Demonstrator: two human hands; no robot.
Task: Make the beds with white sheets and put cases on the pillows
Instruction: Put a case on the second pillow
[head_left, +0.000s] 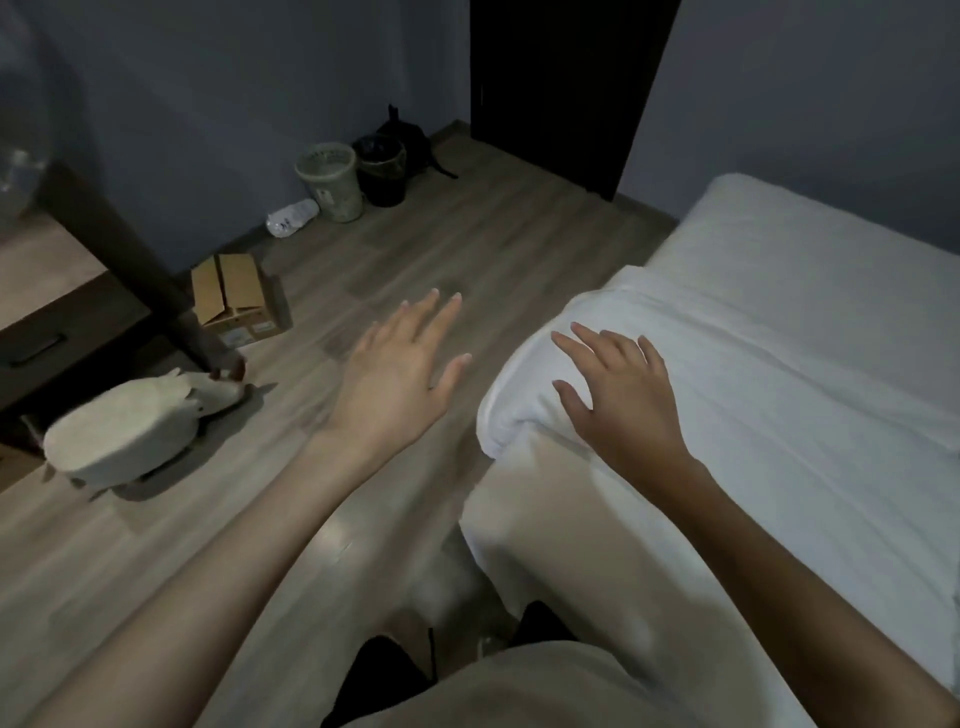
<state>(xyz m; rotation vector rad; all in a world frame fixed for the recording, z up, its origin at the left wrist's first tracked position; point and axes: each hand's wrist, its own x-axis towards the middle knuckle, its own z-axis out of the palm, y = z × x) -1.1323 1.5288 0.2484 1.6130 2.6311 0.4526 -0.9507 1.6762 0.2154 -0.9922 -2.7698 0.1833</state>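
Under right fingers (613, 353): sheet (753, 374) corner (flat).

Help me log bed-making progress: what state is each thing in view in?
mattress, near side bare
white sheet, spread on the mattress, corner untucked
left hand, open, over the floor, holding nothing
right hand, open, fingers spread at the sheet's corner
cardboard box, flaps open
plastic bottle, lying on its side
pale bin, upright
dark bin, upright
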